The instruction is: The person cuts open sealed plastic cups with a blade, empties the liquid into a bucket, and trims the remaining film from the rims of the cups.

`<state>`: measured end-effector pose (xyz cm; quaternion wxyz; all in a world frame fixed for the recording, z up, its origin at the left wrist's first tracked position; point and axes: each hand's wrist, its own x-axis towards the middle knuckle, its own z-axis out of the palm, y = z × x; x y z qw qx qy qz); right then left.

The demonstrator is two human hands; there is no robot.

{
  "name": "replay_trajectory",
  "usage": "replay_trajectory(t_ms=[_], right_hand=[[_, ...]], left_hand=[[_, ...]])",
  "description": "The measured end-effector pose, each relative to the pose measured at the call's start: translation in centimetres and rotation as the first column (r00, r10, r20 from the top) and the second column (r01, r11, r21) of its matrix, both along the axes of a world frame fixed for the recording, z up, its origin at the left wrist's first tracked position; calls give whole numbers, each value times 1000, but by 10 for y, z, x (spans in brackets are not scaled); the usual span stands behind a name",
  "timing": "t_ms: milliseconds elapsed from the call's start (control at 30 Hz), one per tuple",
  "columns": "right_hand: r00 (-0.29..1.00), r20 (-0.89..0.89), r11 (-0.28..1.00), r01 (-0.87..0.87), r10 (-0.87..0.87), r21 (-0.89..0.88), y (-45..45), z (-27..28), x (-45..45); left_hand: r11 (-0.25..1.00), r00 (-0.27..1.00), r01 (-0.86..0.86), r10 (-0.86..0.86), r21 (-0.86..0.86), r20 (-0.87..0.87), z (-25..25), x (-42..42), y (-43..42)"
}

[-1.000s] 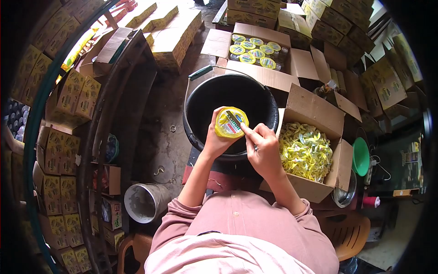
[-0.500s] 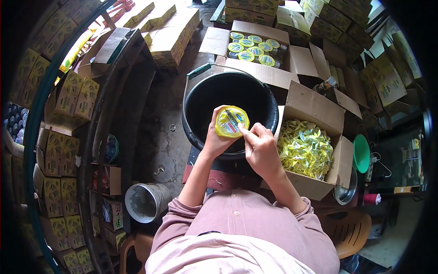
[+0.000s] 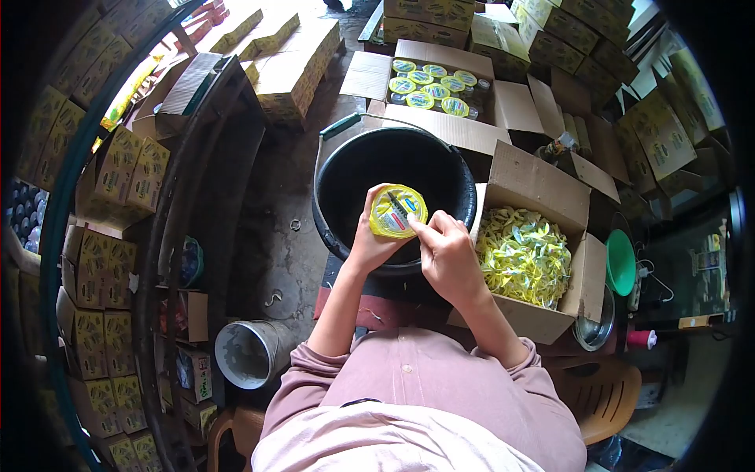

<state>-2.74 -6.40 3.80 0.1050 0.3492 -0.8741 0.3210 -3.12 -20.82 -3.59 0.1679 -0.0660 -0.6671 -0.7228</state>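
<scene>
Over a black bucket (image 3: 338, 228) my left hand (image 3: 370, 240) is wrapped round a cup with a yellow-rimmed printed lid (image 3: 397, 211), the lid facing up at me. My right hand (image 3: 448, 252) is closed, its fingertips touching the lid's right edge; whether they pinch anything is too small to tell. Right of the bucket, an open carton (image 3: 531, 318) is full of yellow-green strips (image 3: 523, 256). Beyond the bucket, another open carton (image 3: 456, 130) holds several cups with similar lids (image 3: 421, 77).
A grey-white bucket (image 3: 245, 354) lies on its side at lower left. Dark shelving (image 3: 208, 157) and stacked cartons (image 3: 102, 267) line the left. A green bowl (image 3: 620, 262), a pink thread spool (image 3: 641, 339) and an orange chair (image 3: 605, 397) are at the right.
The view has shifted slightly. My right fingertips have slid a little down along the lid, from its printed middle toward its right edge. My left hand keeps its hold on the cup.
</scene>
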Motion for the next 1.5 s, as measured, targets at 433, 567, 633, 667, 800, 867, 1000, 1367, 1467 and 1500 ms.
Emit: replay_trajectory(t_ms=[433, 567, 633, 667, 800, 867, 1000, 1367, 1467, 1500], right_hand=[[997, 80, 996, -25, 18, 90, 33, 15, 15], [996, 93, 995, -24, 16, 92, 42, 22, 18], [995, 94, 996, -26, 18, 81, 46, 26, 16], [994, 103, 998, -26, 20, 60, 49, 30, 13], [993, -17, 993, -114, 114, -35, 58, 33, -22], [968, 10, 967, -250, 251, -37, 60, 28, -44], [912, -33, 912, -410, 410, 5, 51, 20, -64], [886, -13, 884, -463, 464, 61, 35, 20, -71], [883, -19, 881, -467, 469, 71, 35, 21, -72], [882, -18, 880, -468, 471, 73, 34, 22, -72]], left_hand=[[992, 998, -63, 63, -111, -5, 5, 1, 0], [994, 997, -76, 75, -79, -20, 3, -1, -1], [996, 997, -72, 72, -56, -2, 2, -1, -1], [998, 999, -53, 54, -31, 5, 2, -1, -2], [999, 998, 44, -45, 14, 53, 6, -1, -6], [995, 991, 103, -104, 21, 81, 8, 2, -6], [985, 981, 175, -175, 11, 83, 9, 4, -8], [978, 973, 208, -210, 28, 93, 9, 3, -8], [973, 964, 226, -229, 41, 132, 8, 3, -10], [972, 964, 229, -233, 43, 131, 8, 3, -9]])
